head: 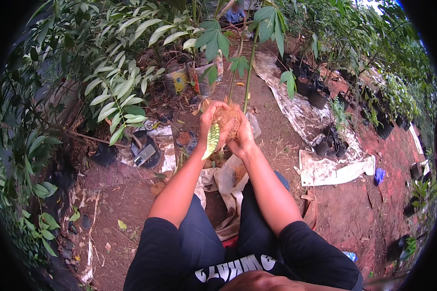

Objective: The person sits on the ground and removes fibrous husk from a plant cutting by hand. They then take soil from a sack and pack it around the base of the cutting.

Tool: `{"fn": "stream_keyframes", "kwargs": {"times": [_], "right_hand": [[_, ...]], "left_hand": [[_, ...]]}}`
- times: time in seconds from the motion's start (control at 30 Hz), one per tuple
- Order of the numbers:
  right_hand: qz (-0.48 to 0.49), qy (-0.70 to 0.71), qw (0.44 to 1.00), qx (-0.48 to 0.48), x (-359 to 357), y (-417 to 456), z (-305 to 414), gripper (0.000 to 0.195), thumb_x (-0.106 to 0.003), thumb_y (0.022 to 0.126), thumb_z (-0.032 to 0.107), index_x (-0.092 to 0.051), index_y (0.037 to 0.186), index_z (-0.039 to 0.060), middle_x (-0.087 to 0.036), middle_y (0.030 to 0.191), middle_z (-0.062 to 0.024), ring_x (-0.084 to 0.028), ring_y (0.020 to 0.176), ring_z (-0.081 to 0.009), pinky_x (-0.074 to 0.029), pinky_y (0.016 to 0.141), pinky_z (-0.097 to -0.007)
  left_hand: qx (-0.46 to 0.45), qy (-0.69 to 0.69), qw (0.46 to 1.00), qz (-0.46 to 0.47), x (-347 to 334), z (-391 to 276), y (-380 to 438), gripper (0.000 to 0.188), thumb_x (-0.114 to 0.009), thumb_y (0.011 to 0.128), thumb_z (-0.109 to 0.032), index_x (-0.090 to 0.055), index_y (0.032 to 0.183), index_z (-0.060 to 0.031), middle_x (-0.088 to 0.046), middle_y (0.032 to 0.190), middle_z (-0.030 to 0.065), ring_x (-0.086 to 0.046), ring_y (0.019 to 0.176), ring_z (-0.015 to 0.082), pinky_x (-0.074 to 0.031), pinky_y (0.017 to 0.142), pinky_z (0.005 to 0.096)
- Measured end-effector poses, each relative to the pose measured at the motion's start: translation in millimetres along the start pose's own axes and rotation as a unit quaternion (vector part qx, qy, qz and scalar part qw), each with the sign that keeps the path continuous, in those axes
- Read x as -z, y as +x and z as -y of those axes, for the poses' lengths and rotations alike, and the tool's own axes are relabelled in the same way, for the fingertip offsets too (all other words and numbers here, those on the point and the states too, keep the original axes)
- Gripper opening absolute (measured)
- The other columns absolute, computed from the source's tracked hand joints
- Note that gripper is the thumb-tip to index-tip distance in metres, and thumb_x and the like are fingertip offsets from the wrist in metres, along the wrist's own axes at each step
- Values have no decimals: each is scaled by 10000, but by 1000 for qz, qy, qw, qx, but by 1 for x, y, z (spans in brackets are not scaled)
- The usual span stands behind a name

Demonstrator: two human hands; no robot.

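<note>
A ball of brown coconut fibre (230, 115) is cupped between both hands, raised in front of my knees. My left hand (208, 118) wraps its left side, and my right hand (243, 135) presses against its right and lower side. From the ball a short, green, light-banded leaf (213, 138), like a snake plant's, points down towards my left wrist. The fibre hides some of my fingers. Beneath my hands a clear plastic bag (230, 174) with some brown fibre inside lies on a pale sack (222, 218) between my legs.
A phone (145, 155) rests on a black pot (151, 145) at the left. Green stems (250, 72) rise just beyond my hands. At the right, a dirty white sheet (335, 169) carries black planting bags (327, 142). A person (235, 16) sits farther back.
</note>
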State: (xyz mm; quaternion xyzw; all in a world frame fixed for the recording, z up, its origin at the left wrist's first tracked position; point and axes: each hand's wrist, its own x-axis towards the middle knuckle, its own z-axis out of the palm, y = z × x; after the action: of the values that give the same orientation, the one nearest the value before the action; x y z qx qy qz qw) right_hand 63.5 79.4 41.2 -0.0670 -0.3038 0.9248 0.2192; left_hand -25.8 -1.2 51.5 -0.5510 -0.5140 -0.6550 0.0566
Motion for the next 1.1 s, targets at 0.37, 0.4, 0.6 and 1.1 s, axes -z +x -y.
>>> {"fn": "stream_keyframes", "kwargs": {"times": [0.37, 0.4, 0.6, 1.1], "right_hand": [[138, 119, 983, 5, 9, 0, 8, 447, -398, 1123, 408, -563, 1361, 69, -662, 1296, -133, -681, 1144, -284, -575, 995, -448], [156, 174, 972, -3, 24, 15, 4, 438, -412, 1118, 396, -561, 1375, 75, -663, 1316, -142, -679, 1153, -298, -567, 1014, -466], [-52, 130, 987, 76, 39, 23, 14, 462, -545, 1057, 472, -535, 1340, 107, -689, 1252, -192, -692, 1067, -324, -584, 950, -506], [-10, -665, 566, 488, -16, -11, -16, 422, -593, 1009, 332, -660, 1327, 64, -628, 1397, -161, -551, 1343, -343, -372, 1140, -455]], "left_hand": [[130, -188, 967, 112, 2, -24, 4, 523, -660, 838, -105, -564, 1342, -9, -637, 1213, 63, -599, 1149, 162, -478, 1030, 336], [122, -171, 970, 119, -3, -31, 6, 546, -654, 847, -101, -561, 1376, -6, -638, 1240, 67, -597, 1169, 168, -476, 1036, 339], [251, -94, 947, 178, -9, -53, 0, 452, -614, 940, -108, -618, 1374, 18, -665, 1313, 92, -620, 1185, 179, -480, 1036, 327], [406, -322, 846, -127, 3, 29, -8, 354, -554, 1057, -331, -680, 1227, -48, -684, 1200, 47, -637, 1093, 144, -512, 913, 316]]}}
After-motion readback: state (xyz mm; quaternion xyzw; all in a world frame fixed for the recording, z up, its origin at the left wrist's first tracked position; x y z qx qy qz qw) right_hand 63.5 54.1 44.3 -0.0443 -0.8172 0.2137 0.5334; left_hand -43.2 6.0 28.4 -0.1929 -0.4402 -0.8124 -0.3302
